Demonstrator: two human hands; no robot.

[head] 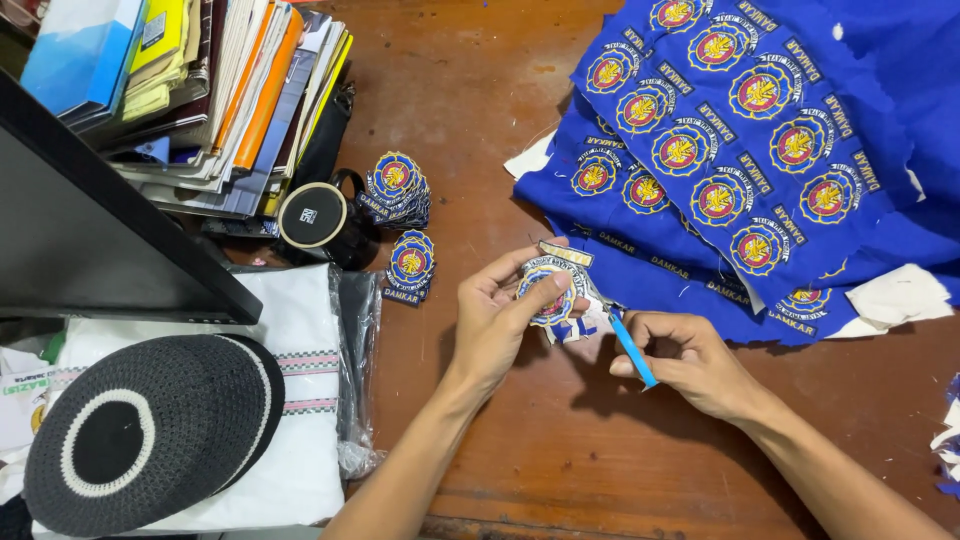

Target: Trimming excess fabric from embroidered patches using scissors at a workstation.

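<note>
My left hand (497, 315) pinches a round embroidered patch (549, 290) with a blue rim and a red and yellow middle, white backing scraps hanging under it. My right hand (690, 360) grips a thin blue-handled tool (632, 347) whose tip touches the patch's lower right edge. Just beyond both hands lies a sheet of blue cloth (880, 110) covered with several uncut round patches of the same kind. Two stacks of cut patches (398, 190), (410, 265) stand to the left of my left hand on the brown wooden table (470, 120).
A black knitted cap with a white ring (140, 430) lies on a folded white garment in plastic (300, 400) at lower left. A dark monitor edge (100, 230), a black mug (320, 222) and a pile of books (220, 90) fill the upper left. Cloth scraps (945, 445) lie at the right edge.
</note>
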